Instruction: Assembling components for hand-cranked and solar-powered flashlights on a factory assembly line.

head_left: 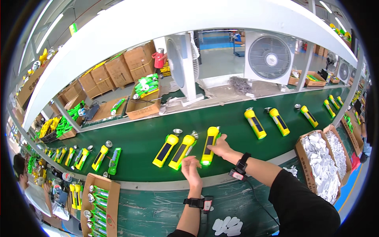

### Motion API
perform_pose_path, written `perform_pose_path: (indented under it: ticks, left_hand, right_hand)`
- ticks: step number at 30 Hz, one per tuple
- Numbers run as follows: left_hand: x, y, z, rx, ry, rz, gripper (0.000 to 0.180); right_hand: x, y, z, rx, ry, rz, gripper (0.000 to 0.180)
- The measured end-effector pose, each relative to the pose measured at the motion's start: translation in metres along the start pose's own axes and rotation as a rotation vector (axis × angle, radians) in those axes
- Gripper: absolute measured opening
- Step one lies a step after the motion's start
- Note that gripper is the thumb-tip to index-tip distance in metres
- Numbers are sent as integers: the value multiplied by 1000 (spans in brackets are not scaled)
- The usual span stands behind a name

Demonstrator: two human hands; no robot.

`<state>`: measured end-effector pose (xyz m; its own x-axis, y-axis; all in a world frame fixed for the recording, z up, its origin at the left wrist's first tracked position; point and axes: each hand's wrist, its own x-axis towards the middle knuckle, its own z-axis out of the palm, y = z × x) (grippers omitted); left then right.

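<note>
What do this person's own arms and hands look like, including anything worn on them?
The left hand and right hand are gloveless. Each wrist wears a black strap, the left strap with a red-and-white box, the right strap with a matching box trailing a thin dark cable. The right sleeve is black; the left sleeve, also black, barely shows.

Factory, green conveyor belt [236, 132], identical yellow flashlights [255, 123]

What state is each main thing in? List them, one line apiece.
Left hand: apparently empty, loosely curled
Right hand: at a yellow flashlight, grip unclear
Yellow flashlight: on the belt
Green flashlight carton: open, filled
White-piece carton: open, heaped
White fan: upright, whether running unclear
</note>
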<state>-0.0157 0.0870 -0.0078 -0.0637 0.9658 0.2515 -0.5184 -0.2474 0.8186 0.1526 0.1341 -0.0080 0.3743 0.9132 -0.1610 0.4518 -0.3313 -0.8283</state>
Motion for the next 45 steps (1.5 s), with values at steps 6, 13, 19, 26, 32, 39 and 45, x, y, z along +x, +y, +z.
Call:
perform_pose_path:
  ticks: [6, 13, 19, 26, 32, 39, 45]
  left_hand:
    - [-3, -2, 3, 71, 76, 23, 18]
    - [-2, -17, 0, -141, -60, -263, 37]
    - [-16, -4, 20, -466, -283, -752, 53]
    - [-17, 1, 22, -456, -375, -678, 48]
    - [-17, 5, 18, -486, -461, -645, 47]
    - [-14, -5, 20, -592, -414, -693, 49]
    - [-7, 2, 14, -512, -412, -531, 54]
  right_hand:
    - [-2, 1, 11, 448, 31, 38, 75]
    - [-80, -34, -23, 646, -120, 21, 57]
    - [-107, -16, -11, 461, 33, -302, 48]
    - [-123, -8, -11, 199, 118, -393, 45]
    - [-141, -14, -19, 145, 72, -421, 63]
    - [-143, -22, -35, 442, -88, -197, 49]
    - [-130, -22, -42, 767, -335, -116, 48]
